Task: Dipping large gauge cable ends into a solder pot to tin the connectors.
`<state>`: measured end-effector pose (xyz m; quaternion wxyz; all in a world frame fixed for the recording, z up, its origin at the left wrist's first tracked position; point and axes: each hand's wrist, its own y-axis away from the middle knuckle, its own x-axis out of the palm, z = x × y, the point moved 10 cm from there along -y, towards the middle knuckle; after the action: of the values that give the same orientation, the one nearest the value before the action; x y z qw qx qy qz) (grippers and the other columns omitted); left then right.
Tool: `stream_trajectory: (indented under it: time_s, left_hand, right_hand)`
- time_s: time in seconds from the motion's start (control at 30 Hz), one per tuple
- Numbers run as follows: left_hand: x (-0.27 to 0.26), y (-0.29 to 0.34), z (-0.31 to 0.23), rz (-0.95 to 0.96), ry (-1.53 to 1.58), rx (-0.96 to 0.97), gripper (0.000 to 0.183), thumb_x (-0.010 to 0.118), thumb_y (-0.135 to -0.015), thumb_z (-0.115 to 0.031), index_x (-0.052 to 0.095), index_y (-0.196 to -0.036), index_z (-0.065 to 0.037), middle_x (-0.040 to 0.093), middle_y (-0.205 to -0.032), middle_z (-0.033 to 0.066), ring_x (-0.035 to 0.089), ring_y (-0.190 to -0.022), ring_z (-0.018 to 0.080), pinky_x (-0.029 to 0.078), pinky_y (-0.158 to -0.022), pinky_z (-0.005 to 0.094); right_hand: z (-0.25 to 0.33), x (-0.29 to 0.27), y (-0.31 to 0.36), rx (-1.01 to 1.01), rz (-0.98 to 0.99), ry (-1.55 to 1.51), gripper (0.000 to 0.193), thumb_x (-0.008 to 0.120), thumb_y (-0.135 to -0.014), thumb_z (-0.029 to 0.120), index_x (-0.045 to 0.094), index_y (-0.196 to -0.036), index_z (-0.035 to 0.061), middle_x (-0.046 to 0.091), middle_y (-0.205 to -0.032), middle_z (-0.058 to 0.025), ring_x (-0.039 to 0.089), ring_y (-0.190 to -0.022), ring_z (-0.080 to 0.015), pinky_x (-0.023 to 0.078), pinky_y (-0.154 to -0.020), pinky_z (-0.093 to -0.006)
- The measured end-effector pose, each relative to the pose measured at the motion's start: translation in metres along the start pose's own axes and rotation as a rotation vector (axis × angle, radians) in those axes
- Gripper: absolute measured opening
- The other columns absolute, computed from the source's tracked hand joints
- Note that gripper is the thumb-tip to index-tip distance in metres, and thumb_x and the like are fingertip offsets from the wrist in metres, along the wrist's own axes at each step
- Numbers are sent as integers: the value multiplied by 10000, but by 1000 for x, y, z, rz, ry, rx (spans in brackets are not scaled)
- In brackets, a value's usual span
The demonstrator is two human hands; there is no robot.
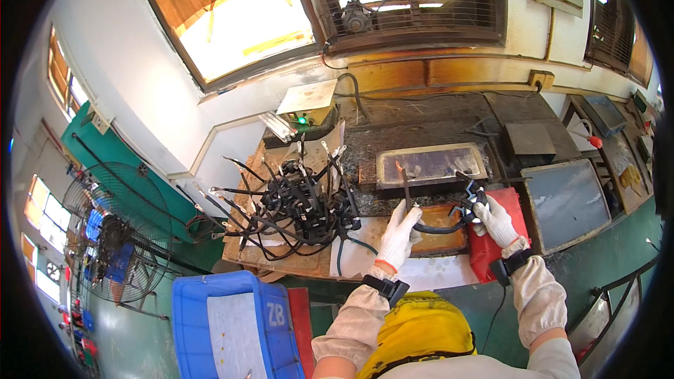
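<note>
Both my hands wear white gloves. Between the fingers of my left hand [399, 238] is a thick black cable [437, 229], one end of which points up at the near left edge of a rectangular metal pot [428, 163] with a shiny surface. A small orange glow shows by that cable end. My right hand [497, 223] grips a dark connector [465, 200] with metal clips at the cable's other end, just right of the pot. To the left lies a tangled heap of black cable assemblies [302, 200], their bare ends sticking out.
Behind the heap stands a control box [307, 100] with a green light. A red sheet [516, 217] lies under my right hand, and a grey tray [567, 203] is farther right. Below the bench are a blue bin [189, 323] and, at far left, a large fan [116, 228].
</note>
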<state>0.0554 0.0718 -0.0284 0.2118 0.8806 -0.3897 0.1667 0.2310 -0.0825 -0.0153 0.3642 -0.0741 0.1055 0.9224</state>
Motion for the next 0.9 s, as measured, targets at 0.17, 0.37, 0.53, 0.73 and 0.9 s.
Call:
stream_trajectory:
  time_s: [0.17,0.37,0.53,0.73,0.9]
  left_hand:
    - [-4,-3,3,-18,24,-6,569,604,-863,-276,369,-1334,-62,549,-824,-9,463,-621,49,365,-524,184]
    - [-4,-5,1,-39,26,-27,569,613,-856,-284,377,-1330,-75,549,-809,-10,464,-619,48,367,-518,188]
    - [-2,-6,-1,-61,43,-34,532,595,-871,-260,391,-1318,-58,539,-770,-1,429,-545,45,363,-484,185]
    - [-4,-6,0,-93,53,-45,546,608,-864,-295,402,-1308,-53,542,-787,9,442,-552,52,392,-497,198]
    - [0,-6,-5,-79,20,-42,547,609,-861,-352,424,-1279,-51,546,-825,30,451,-559,66,420,-512,213]
  right_hand:
    - [-3,2,-1,0,38,-12,419,520,-911,350,477,-1179,31,575,-775,-14,548,-563,-79,484,-495,-216]
    - [1,2,0,-9,21,-31,398,516,-908,316,489,-1171,18,584,-736,-35,554,-544,-89,489,-489,-225]
    - [-1,3,-1,-14,46,-63,395,516,-909,320,486,-1171,26,575,-733,-28,545,-540,-88,483,-485,-225]
    - [2,3,1,-20,49,-74,403,512,-914,346,489,-1161,29,575,-740,-25,543,-541,-86,480,-482,-221]
    - [-1,2,0,-15,58,-92,407,514,-913,356,491,-1155,31,577,-749,-26,542,-538,-86,478,-481,-217]
